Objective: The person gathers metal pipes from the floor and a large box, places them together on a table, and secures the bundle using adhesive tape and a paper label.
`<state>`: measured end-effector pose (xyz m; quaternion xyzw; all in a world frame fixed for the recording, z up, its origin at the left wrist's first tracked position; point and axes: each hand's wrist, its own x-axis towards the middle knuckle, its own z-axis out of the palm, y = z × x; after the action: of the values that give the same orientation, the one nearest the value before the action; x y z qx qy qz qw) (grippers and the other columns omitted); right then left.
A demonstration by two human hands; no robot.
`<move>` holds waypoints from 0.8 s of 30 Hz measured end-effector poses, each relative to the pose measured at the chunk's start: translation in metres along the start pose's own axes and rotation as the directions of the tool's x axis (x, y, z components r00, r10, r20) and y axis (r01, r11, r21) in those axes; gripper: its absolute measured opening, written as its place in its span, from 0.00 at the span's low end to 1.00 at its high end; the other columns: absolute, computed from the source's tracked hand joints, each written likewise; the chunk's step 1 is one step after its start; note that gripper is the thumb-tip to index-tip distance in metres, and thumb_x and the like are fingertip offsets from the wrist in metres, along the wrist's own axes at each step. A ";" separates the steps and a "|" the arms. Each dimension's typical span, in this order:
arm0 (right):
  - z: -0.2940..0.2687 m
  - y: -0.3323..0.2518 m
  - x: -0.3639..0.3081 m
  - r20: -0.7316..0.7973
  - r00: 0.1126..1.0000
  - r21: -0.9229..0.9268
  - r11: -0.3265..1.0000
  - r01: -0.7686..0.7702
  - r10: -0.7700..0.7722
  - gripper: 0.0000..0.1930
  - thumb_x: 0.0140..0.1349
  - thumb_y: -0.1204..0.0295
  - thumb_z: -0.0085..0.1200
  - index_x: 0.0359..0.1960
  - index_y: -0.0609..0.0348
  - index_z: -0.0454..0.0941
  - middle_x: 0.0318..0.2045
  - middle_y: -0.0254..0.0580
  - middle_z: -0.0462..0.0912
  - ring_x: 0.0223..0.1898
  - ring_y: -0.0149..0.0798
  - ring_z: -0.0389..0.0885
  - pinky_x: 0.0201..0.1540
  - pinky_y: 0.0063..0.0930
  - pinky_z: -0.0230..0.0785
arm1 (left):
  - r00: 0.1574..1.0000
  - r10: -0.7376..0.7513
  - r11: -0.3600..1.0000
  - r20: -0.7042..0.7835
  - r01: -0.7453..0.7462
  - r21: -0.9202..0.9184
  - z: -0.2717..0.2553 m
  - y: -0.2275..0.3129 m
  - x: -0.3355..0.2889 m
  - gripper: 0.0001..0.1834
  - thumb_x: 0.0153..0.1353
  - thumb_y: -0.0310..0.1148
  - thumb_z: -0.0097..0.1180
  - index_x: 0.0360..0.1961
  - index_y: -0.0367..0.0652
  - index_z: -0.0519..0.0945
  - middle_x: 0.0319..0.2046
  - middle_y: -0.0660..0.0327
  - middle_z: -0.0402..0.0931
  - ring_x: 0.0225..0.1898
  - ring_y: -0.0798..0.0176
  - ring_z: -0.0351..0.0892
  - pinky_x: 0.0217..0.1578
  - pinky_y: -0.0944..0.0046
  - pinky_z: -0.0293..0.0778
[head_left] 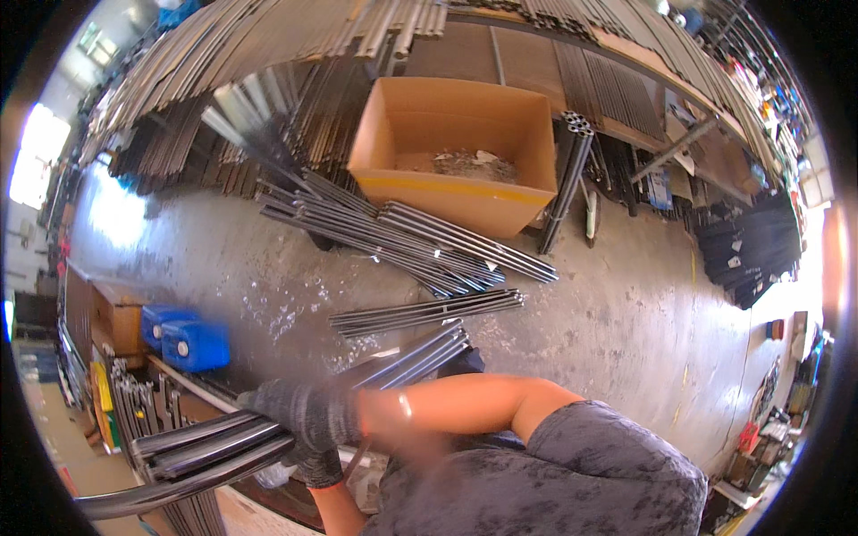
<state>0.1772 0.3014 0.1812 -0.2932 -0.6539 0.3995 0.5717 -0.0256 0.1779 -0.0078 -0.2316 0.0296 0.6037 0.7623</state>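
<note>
At lower L, tubes (217, 446) jut left, gripped by R hand (307, 415), w/ L hand (319, 467) below, grip unclear.

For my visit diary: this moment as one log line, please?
right hand: gripping dark tubes; left hand: beside it, partly hidden; cardboard box: open-topped

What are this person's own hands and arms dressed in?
The right hand and left hand wear dark grey knitted gloves. The right sleeve is short, dark grey and mottled. Between that sleeve and its glove is a thin pale band, too blurred to identify.
</note>
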 end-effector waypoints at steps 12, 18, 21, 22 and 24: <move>-0.213 -0.009 -0.031 0.116 0.953 -0.218 0.943 -0.251 0.281 0.34 0.37 0.65 0.65 0.51 0.59 0.70 0.41 0.55 0.77 0.46 0.55 0.75 0.49 0.41 0.67 | 0.975 -0.091 0.495 -0.201 0.220 0.841 0.066 -0.168 0.108 0.22 0.67 0.44 0.42 0.58 0.47 0.63 0.58 0.63 0.63 0.55 0.65 0.64 0.58 0.64 0.58; -0.249 -0.019 -0.081 0.058 0.936 -0.459 0.842 -0.283 0.346 0.34 0.37 0.70 0.64 0.52 0.60 0.68 0.43 0.53 0.76 0.46 0.55 0.74 0.52 0.41 0.65 | 0.895 -0.348 0.422 -0.278 0.414 0.806 0.062 -0.233 0.134 0.21 0.66 0.43 0.43 0.56 0.46 0.65 0.56 0.62 0.65 0.54 0.64 0.66 0.57 0.63 0.61; -0.274 -0.038 -0.095 0.042 0.913 -0.499 0.800 -0.333 0.406 0.34 0.38 0.71 0.63 0.53 0.59 0.68 0.44 0.52 0.75 0.47 0.54 0.73 0.52 0.41 0.65 | 0.841 -0.440 0.387 -0.315 0.494 0.779 0.056 -0.270 0.140 0.20 0.66 0.43 0.43 0.55 0.46 0.66 0.55 0.62 0.66 0.53 0.64 0.67 0.56 0.63 0.62; -0.283 -0.047 -0.096 0.037 0.920 -0.540 0.782 -0.310 0.390 0.35 0.36 0.71 0.64 0.53 0.58 0.68 0.44 0.51 0.75 0.47 0.54 0.73 0.52 0.42 0.65 | 0.826 -0.461 0.380 -0.323 0.513 0.770 0.053 -0.282 0.136 0.20 0.66 0.43 0.43 0.55 0.46 0.66 0.55 0.61 0.67 0.53 0.64 0.67 0.56 0.62 0.63; -0.297 -0.057 -0.103 -0.006 0.928 -0.566 0.764 -0.310 0.372 0.36 0.36 0.71 0.64 0.53 0.58 0.67 0.44 0.51 0.75 0.47 0.54 0.74 0.52 0.42 0.66 | 0.804 -0.492 0.357 -0.335 0.537 0.765 0.050 -0.301 0.132 0.20 0.66 0.43 0.43 0.54 0.46 0.66 0.54 0.61 0.67 0.52 0.63 0.68 0.55 0.62 0.64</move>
<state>0.4915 0.2414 0.1851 -0.5391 -0.7068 0.3036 0.3431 0.2792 0.2682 0.0892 0.1465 0.2560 0.2394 0.9250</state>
